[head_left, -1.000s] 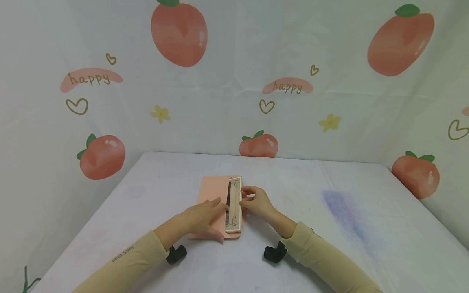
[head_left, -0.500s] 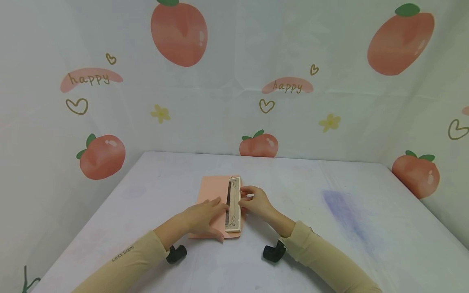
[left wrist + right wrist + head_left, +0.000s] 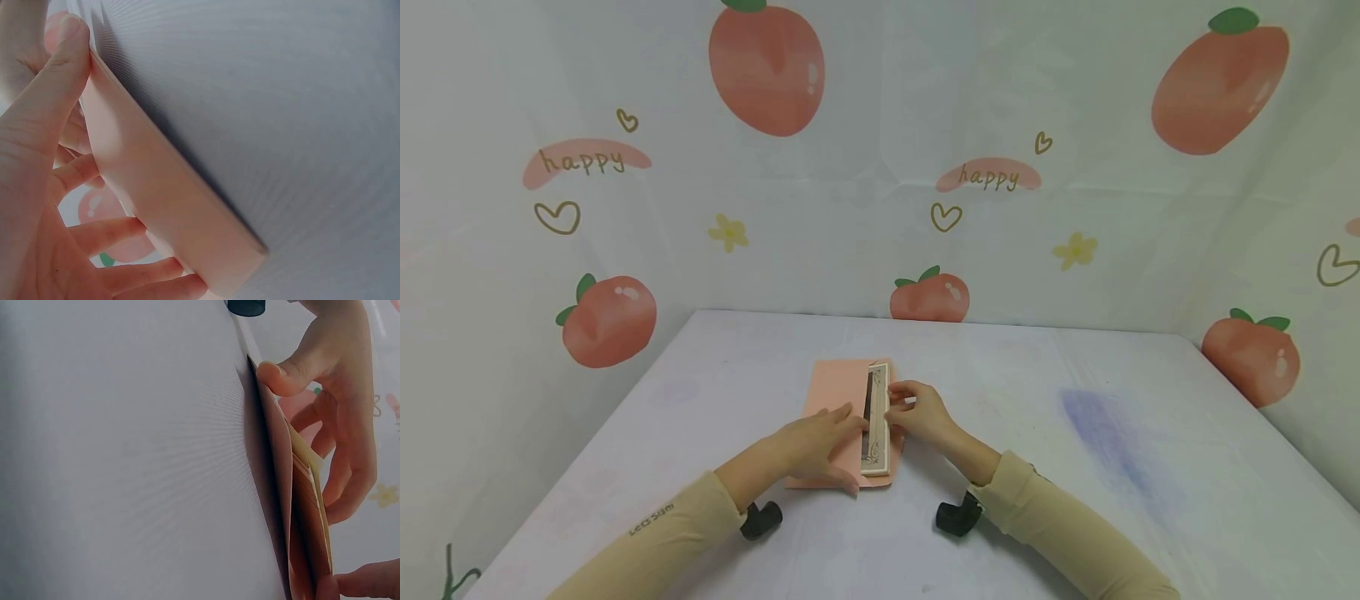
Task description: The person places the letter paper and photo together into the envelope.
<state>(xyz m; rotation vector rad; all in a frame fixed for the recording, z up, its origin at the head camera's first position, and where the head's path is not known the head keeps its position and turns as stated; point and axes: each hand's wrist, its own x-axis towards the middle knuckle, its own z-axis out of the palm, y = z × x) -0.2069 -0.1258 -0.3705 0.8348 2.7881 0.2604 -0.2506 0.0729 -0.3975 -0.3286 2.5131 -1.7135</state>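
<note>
A pink envelope (image 3: 835, 383) lies flat on the table, its opening towards the right. Out of that opening shows a strip of a cream card (image 3: 876, 417) with dark scrollwork in its corners. My left hand (image 3: 816, 446) rests spread over the envelope; in the left wrist view its thumb (image 3: 72, 37) touches the envelope's near edge while the other fingers lie across the top. At the card's right edge, my right hand (image 3: 928, 417) holds it with bent thumb and fingers. The right wrist view catches only its fingertips (image 3: 369, 580) at the bottom, by the card's edge.
Black wrist cameras (image 3: 762, 521) sit under both wrists, close to the tabletop (image 3: 1000, 358). A purple stain (image 3: 1105, 442) marks the table on the right. Behind stands a white curtain (image 3: 865, 183) printed with peaches, hearts and flowers.
The card has slid slightly left into the envelope, so a narrower strip shows. My right hand has moved left with it, while my left hand has stayed in place.
</note>
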